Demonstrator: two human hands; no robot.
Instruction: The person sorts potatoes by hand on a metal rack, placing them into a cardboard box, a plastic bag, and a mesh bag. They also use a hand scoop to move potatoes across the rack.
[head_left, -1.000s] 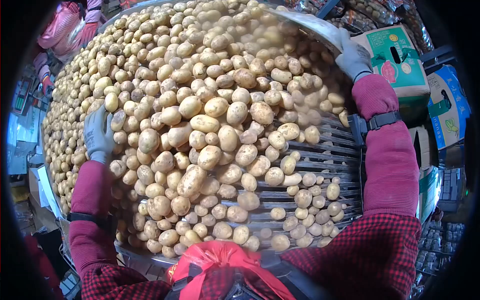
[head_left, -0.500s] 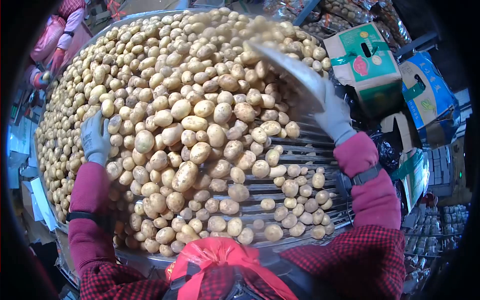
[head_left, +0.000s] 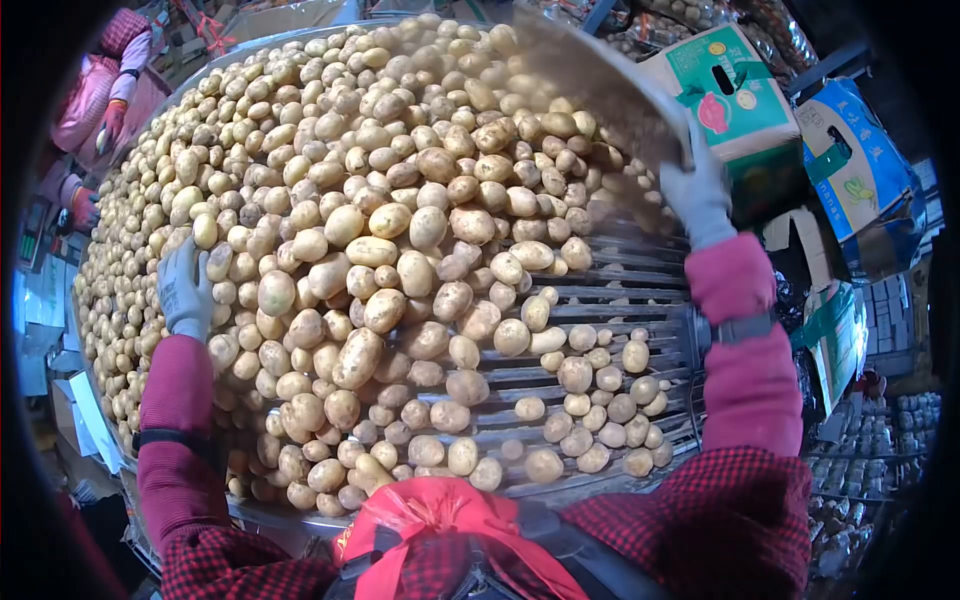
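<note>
A big potato pile (head_left: 370,250) is in front of me, and I have both of my hands at it. It has lots of round, yellow-brown potatoes, big and small, and some have dark dirt on them.

My left hand (head_left: 185,290), in a pale glove, is on the left side of the potato pile. Its fingers are loosely spread and the thumb sticks out. It touches potatoes, but I can't tell if there is 1 under my palm.

My right hand (head_left: 697,190), also in a pale glove, is at the far right side of the potato pile. Its fingers are curled tight on the edge of a pale-rimmed thing (head_left: 622,95). That thing is so blurry that I can't tell what it is. It leans over the far right part of the potato pile.

Long bars (head_left: 640,310) show at the right of the potato pile. Some small potatoes (head_left: 575,375) lie on them, near its close right side.

Past the right side of the potato pile are 2 boxes, a green box (head_left: 735,120) and a blue box (head_left: 875,190). At its far left, another person has 2 red gloves (head_left: 113,120).
</note>
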